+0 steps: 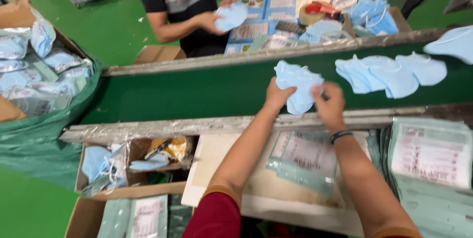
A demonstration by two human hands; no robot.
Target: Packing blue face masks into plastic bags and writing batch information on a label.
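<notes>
Nearest, this side of the green conveyor belt (197,90), flat printed pouches (305,161) lie on the worktop (221,169); over the belt's near edge the left hand (279,95) and right hand (329,104) are both clamped on a small stack of blue face masks (297,84), seemingly squaring it; more loose masks (389,73) lie on the belt; beyond the belt another person's hands (217,16) hold a mask.

Likely packing factory: conveyor belt (207,90), mask piles (389,73)
</notes>
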